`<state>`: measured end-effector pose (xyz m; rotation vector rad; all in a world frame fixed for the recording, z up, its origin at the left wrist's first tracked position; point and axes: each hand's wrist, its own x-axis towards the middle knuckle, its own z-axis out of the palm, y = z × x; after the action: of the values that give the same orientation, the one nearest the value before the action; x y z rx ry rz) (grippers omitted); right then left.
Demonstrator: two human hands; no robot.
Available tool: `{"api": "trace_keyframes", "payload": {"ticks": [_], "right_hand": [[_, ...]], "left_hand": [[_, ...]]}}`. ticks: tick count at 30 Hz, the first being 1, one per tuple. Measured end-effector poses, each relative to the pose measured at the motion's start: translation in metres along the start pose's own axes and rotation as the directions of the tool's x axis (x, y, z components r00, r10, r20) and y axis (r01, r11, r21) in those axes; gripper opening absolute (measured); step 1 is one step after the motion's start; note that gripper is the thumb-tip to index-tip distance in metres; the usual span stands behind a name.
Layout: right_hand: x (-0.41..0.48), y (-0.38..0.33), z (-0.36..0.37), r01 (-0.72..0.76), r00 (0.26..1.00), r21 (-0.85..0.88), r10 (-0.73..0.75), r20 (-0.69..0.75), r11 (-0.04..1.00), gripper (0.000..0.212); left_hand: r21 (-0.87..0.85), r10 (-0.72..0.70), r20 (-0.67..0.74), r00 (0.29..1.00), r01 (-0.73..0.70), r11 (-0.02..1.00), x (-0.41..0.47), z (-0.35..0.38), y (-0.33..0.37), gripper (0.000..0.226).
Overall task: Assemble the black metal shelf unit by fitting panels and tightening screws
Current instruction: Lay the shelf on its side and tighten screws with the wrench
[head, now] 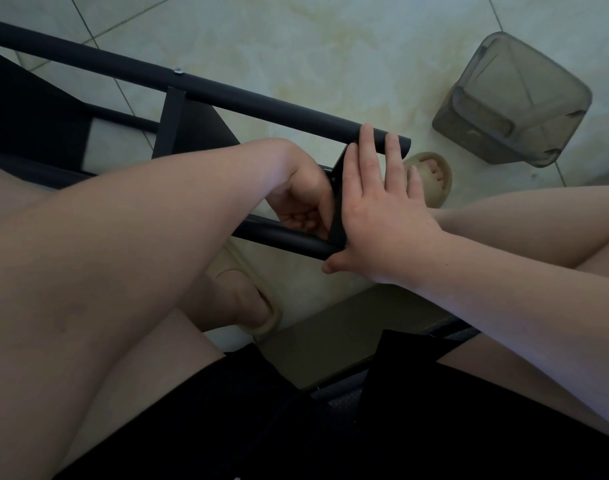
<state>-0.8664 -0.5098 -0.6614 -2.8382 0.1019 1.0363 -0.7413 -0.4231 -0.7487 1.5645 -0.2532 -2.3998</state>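
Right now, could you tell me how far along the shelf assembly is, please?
Done: the middle panel is fitted, with a screw in the upper tube. In hand: the right hand presses the end panel; the left hand curls behind it. Left: probably fastening that panel.

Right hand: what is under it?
The right hand lies flat on a black panel between two black tubes. The panel's far face and whatever the left hand curls on are hidden.
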Motion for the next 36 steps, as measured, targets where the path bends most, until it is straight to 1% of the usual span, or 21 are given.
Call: {"api": "trace_keyframes", "payload": {"ticks": [6,10,13,16,25,28,31,36], "right_hand": [[-0.0001,-0.0003,-0.0008,0.001,1.000,0.002,-0.001,0.003,1.000,0.152],[-0.0010,-0.0003,-0.0015,0.004,1.000,-0.004,-0.004,0.001,1.000,0.152],[-0.0005,-0.0004,-0.0017,0.000,1.000,-0.002,0.000,0.007,1.000,0.152],[-0.0001,-0.0003,-0.0014,0.001,1.000,0.000,-0.001,0.006,1.000,0.152],[0.0008,-0.0003,0.0007,-0.002,1.000,0.003,0.002,-0.008,1.000,0.152],[0.0008,-0.0003,0.0010,-0.002,1.000,0.003,0.002,-0.008,1.000,0.153],[0.0010,-0.0008,0.0013,-0.004,1.000,0.001,0.004,-0.009,1.000,0.154],[0.0002,-0.0001,0.0009,0.002,1.000,0.003,-0.002,-0.008,1.000,0.153]], "left_hand": [[-0.014,0.028,-0.018,0.999,-0.028,1.000,0.0008,-0.0029,-0.0016,0.013],[0.024,0.001,-0.065,0.998,0.001,1.000,0.0011,-0.0027,-0.0019,0.012],[0.043,-0.020,-0.046,0.999,0.022,0.999,-0.0001,-0.0010,-0.0010,0.011],[0.042,-0.009,-0.017,1.000,0.010,0.999,-0.0017,0.0008,0.0017,0.009],[0.023,0.026,-0.062,0.998,-0.025,0.999,-0.0014,-0.0005,0.0014,0.013],[0.037,0.000,-0.087,0.996,0.003,0.999,-0.0016,-0.0027,0.0004,0.015],[0.050,-0.034,-0.082,0.996,0.038,0.998,0.0003,-0.0009,-0.0011,0.011],[0.045,-0.007,-0.048,0.999,0.009,0.999,0.0021,-0.0009,0.0013,0.008]]}}
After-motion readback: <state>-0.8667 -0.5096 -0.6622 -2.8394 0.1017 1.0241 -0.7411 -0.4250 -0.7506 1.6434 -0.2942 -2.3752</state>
